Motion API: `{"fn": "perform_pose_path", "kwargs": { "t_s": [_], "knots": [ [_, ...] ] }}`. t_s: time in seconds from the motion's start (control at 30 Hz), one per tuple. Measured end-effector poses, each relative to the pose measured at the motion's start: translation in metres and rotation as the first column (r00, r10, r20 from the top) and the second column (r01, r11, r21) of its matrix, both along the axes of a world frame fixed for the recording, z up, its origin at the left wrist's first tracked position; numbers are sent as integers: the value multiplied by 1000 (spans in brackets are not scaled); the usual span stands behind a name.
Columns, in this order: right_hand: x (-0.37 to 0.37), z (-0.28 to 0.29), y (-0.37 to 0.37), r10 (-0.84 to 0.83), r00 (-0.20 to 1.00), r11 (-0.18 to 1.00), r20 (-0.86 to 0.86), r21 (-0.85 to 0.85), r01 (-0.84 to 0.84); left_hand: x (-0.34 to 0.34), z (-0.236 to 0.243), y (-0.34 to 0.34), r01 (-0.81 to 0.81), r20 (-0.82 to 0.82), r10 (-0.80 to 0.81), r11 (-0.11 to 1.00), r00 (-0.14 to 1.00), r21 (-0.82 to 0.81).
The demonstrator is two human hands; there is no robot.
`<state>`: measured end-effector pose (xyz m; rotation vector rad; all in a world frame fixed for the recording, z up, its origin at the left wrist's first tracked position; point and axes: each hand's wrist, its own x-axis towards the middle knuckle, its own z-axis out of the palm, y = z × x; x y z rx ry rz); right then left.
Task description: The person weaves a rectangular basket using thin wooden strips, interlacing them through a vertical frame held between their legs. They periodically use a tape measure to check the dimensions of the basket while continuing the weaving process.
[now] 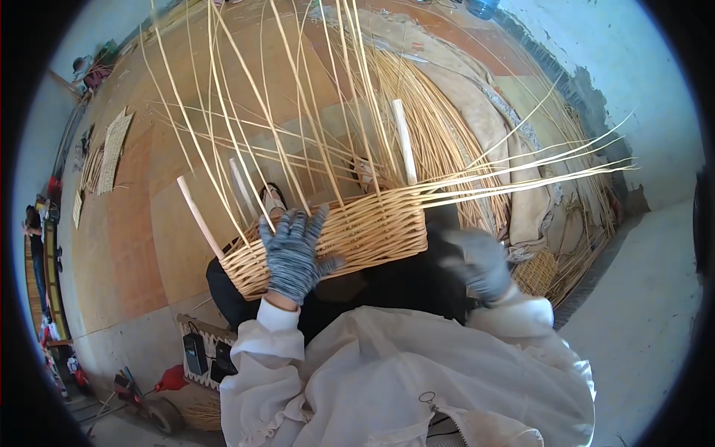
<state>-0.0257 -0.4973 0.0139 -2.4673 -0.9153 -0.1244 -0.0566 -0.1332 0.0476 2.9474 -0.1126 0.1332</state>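
A partly woven wicker basket [372,231] lies across my dark-clad lap, with long pale canes [283,149] rising from it and others reaching out to the right. Thick wooden stakes [194,201] stand at its corners. My left hand [289,253], in a grey striped glove, rests against the woven side, fingers spread. Beside the basket's right end, my right hand [477,264], gloved alike, is smeared by motion; whether it holds anything cannot be made out.
A large bundle of canes [447,127] lies on cloth [491,127] at the right. Woven pieces [113,149] lie on the floor [138,261] at left. Black devices [195,352] sit lower left. A person [36,246] appears at the far left edge. A wall [655,134] bounds the right.
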Motion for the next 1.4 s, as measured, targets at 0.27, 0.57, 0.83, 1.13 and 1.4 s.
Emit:
{"fn": "perform_pose_path", "kwargs": {
  "t_s": [0.27, 0.57, 0.83, 1.13, 1.4],
  "knots": [
    [33, 22, 214, 489, 871, 853, 39, -231, -468, -11, -36, 2, 77, -242, -4, 953, 970, 293],
    [115, 83, 150, -269, 962, 963, 43, 1, 269, -23, -7, 96, -379, 704, 540, 838, 462, -394],
    [126, 93, 117, -194, 911, 907, -364, 287, 308, -53, 48, 105, 88, -79, 496, -304, 865, -949],
    [236, 132, 97, -776, 625, 621, 85, 279, 733, -67, 110, -36, 64, 207, -150, -644, 967, -763],
    [277, 74, 115, -791, 609, 608, 58, 177, 774, -58, 73, -109, 525, 495, -230, 590, 838, -614]
  ]
}}
